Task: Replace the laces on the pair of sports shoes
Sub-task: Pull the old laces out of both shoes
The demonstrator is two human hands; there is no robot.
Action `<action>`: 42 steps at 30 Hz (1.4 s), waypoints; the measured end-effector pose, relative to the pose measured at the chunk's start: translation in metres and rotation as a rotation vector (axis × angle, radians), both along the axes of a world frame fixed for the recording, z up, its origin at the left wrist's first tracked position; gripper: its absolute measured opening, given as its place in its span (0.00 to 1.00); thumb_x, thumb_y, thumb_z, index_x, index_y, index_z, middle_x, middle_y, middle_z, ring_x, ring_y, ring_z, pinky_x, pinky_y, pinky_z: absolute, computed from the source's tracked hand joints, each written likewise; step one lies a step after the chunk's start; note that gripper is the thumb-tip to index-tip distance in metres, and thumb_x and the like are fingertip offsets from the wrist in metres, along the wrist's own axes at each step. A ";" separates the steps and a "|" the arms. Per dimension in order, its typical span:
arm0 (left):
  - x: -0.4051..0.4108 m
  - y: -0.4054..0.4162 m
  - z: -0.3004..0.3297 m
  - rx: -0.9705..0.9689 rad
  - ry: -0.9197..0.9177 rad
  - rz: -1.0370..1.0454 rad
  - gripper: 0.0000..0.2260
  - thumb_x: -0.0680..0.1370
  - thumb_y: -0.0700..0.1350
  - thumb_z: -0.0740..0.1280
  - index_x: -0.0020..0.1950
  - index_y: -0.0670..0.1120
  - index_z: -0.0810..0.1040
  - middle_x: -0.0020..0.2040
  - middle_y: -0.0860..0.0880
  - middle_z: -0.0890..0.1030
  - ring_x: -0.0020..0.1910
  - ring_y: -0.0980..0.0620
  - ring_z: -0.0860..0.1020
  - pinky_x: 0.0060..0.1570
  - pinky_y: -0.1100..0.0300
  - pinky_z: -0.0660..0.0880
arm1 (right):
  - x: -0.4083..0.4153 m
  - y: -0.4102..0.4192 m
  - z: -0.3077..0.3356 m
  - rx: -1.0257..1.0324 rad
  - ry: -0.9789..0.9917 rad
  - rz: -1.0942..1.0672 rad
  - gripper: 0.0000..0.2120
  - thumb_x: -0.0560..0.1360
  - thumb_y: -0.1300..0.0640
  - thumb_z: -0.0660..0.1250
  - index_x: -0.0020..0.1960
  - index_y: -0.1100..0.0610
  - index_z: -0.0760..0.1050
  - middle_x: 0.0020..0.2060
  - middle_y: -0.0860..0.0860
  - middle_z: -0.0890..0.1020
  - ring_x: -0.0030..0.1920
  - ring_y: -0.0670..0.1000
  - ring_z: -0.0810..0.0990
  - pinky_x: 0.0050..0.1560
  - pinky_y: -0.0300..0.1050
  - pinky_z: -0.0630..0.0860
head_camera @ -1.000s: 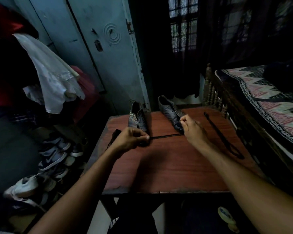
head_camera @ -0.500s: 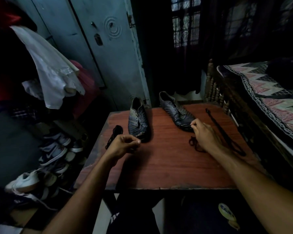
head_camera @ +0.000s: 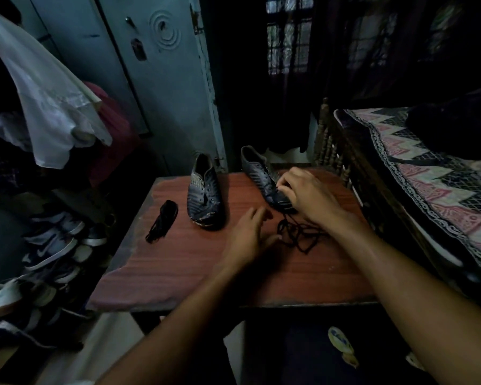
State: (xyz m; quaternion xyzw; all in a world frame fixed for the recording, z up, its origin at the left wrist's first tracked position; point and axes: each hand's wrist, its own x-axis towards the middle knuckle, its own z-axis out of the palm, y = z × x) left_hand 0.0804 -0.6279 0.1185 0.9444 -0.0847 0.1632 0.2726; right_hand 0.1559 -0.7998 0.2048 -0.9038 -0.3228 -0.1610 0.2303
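Your right hand (head_camera: pixel 307 197) is lying over the toe end of the right-hand shoe (head_camera: pixel 263 177), its fingers curling down onto the lacing area; whether they are pinching anything there you cannot tell in this dim light. Your left hand (head_camera: pixel 250 237) is resting on the reddish wooden surface (head_camera: pixel 178 262) with its fingers relaxed and spread, gripping nothing, its fingertips just beside a loose black lace (head_camera: pixel 296 234) that is lying tangled on the surface in front of that shoe, between your two hands. The other shoe (head_camera: pixel 204 194) is standing toe toward you near the middle of the surface, apart from both hands, with no lace in its eyelets. A bundled black lace (head_camera: pixel 163 223) is lying to its left, near the surface's left edge. A bed with a zigzag-patterned cover (head_camera: pixel 433 173) is sitting to the right, and a pile of sneakers (head_camera: pixel 50 245) is lying on the floor at the left.
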 end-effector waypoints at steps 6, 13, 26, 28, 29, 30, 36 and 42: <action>-0.002 -0.023 -0.024 0.355 0.083 -0.080 0.16 0.81 0.62 0.62 0.67 0.60 0.76 0.59 0.53 0.74 0.58 0.48 0.71 0.51 0.52 0.70 | -0.002 -0.015 0.007 0.054 0.033 -0.021 0.05 0.80 0.56 0.68 0.52 0.57 0.80 0.49 0.53 0.80 0.51 0.55 0.79 0.52 0.53 0.76; 0.001 0.033 0.027 0.027 0.136 -0.232 0.05 0.80 0.45 0.72 0.54 0.47 0.85 0.51 0.52 0.81 0.46 0.56 0.79 0.47 0.59 0.77 | 0.002 -0.034 0.015 0.055 -0.014 -0.015 0.05 0.79 0.58 0.69 0.52 0.59 0.81 0.48 0.54 0.79 0.50 0.55 0.79 0.51 0.46 0.72; 0.006 0.061 0.172 -0.009 -0.076 -0.304 0.06 0.75 0.42 0.77 0.51 0.50 0.84 0.47 0.56 0.86 0.48 0.60 0.84 0.51 0.53 0.81 | -0.013 0.012 0.079 -0.060 0.016 0.405 0.04 0.72 0.56 0.78 0.47 0.52 0.86 0.42 0.43 0.84 0.43 0.38 0.80 0.46 0.32 0.74; 0.006 0.056 0.175 -0.104 -0.112 -0.305 0.09 0.74 0.41 0.78 0.50 0.49 0.81 0.46 0.55 0.85 0.47 0.57 0.84 0.51 0.53 0.82 | -0.014 0.015 0.086 -0.002 0.011 0.398 0.07 0.71 0.55 0.78 0.47 0.49 0.83 0.42 0.42 0.84 0.43 0.39 0.81 0.47 0.42 0.80; 0.007 0.055 0.175 -0.147 -0.125 -0.298 0.11 0.74 0.39 0.78 0.50 0.48 0.78 0.45 0.54 0.85 0.47 0.56 0.85 0.50 0.53 0.82 | -0.015 0.015 0.088 0.016 0.005 0.393 0.10 0.71 0.54 0.79 0.48 0.47 0.80 0.42 0.43 0.84 0.42 0.40 0.82 0.46 0.45 0.81; 0.008 0.055 0.176 -0.189 -0.127 -0.289 0.13 0.73 0.38 0.78 0.49 0.47 0.77 0.44 0.52 0.84 0.46 0.55 0.85 0.50 0.53 0.83 | -0.014 0.015 0.090 0.031 0.006 0.392 0.13 0.70 0.54 0.79 0.50 0.47 0.77 0.41 0.43 0.83 0.42 0.40 0.82 0.44 0.46 0.82; 0.010 0.048 0.174 -0.423 -0.044 -0.334 0.15 0.74 0.31 0.74 0.49 0.43 0.70 0.48 0.44 0.82 0.48 0.50 0.83 0.51 0.46 0.81 | -0.017 0.017 0.098 0.051 -0.057 0.362 0.15 0.71 0.58 0.78 0.57 0.53 0.83 0.47 0.47 0.85 0.46 0.44 0.82 0.50 0.44 0.80; 0.010 0.046 0.147 -0.886 0.221 -0.488 0.22 0.75 0.38 0.64 0.69 0.46 0.69 0.70 0.37 0.74 0.64 0.39 0.76 0.63 0.41 0.73 | -0.019 0.023 0.105 0.055 -0.081 0.366 0.09 0.73 0.60 0.76 0.52 0.52 0.86 0.44 0.46 0.83 0.47 0.42 0.80 0.50 0.38 0.75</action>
